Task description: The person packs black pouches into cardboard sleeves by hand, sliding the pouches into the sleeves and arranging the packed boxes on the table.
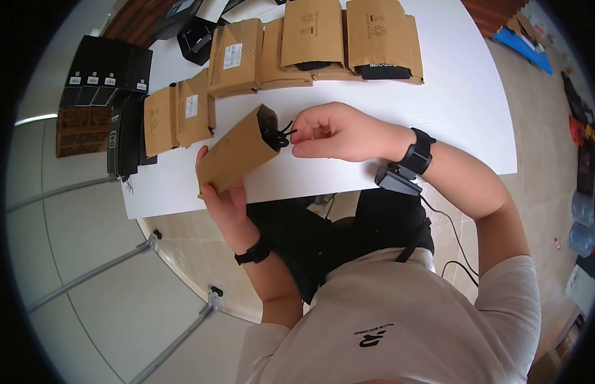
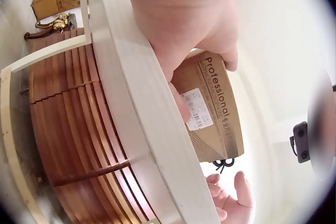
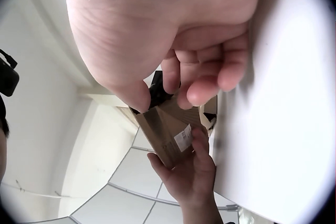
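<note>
My left hand [image 1: 225, 206] grips a brown cardboard box [image 1: 236, 152] near its lower end, thumb on one side and fingers on the other. The box is tilted above the white table, its open end toward my right hand [image 1: 339, 132]. Looped black cable [image 1: 284, 136] sticks out of that opening, right at my right fingertips. In the left wrist view, the right thumb and loosely bent fingers stand apart below the cable loops [image 2: 224, 164]. A white label [image 2: 197, 109] and the printed word "Professional" show on the box there. The rest of the box's contents is hidden.
Several brown boxes [image 1: 236, 57] stand in a row along the far side of the white table [image 1: 464, 109]. Black boxes [image 1: 121, 137] are stacked at the left edge, with open black packaging [image 1: 198, 38] farther back. A cable [image 1: 451, 224] hangs from the right wrist camera.
</note>
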`<state>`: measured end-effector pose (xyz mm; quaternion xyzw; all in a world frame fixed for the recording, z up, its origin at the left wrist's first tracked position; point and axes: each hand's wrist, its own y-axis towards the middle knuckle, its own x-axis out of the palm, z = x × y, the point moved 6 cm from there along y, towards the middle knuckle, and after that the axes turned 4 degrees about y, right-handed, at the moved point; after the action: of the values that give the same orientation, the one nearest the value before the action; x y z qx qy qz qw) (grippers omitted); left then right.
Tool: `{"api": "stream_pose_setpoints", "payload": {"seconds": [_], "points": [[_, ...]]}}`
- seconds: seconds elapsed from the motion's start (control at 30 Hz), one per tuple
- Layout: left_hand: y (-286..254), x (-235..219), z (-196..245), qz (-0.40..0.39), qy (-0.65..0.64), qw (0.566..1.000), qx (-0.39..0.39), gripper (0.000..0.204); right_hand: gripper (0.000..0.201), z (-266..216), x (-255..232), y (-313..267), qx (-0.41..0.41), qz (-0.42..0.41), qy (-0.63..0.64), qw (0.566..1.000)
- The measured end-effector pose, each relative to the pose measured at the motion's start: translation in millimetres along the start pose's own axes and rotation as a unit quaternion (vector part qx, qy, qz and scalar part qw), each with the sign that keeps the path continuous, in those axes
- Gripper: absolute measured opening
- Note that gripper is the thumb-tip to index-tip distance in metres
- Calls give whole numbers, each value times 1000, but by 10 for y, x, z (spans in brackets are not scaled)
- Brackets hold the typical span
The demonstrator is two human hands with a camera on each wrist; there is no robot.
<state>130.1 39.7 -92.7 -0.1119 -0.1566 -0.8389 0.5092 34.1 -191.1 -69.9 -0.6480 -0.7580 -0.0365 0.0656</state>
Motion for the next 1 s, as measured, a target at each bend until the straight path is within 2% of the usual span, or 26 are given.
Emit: {"api": "stream_pose_setpoints", "payload": {"seconds": [0.17, 0.37, 0.63, 0.73, 0.83, 0.9, 1.0], "points": [[14, 9, -7, -57, 33, 998, 13, 94, 14, -39, -12, -17, 8, -1, -3, 1000], [-14, 49, 11, -63, 45, 997, 7, 102, 14, -34, -28, -30, 14, 6, -16, 1000], [-13, 54, 23, -102, 64, 993, 4, 101, 13, -92, 8, -55, 27, -20, -20, 999], [-16, 58, 19, -110, 61, 992, -1, 100, 11, -65, 42, -61, 28, -31, 15, 999], [-28, 56, 11, -104, 57, 993, -7, 98, 11, -99, 35, -65, -13, -12, -22, 1000], [-26, 44, 5, -96, 50, 994, -6, 97, 13, -136, -22, -50, -49, 42, -19, 998], [-32, 17, -10, -97, 53, 994, 9, 97, 14, -73, -52, -39, -12, 40, -9, 999]]}}
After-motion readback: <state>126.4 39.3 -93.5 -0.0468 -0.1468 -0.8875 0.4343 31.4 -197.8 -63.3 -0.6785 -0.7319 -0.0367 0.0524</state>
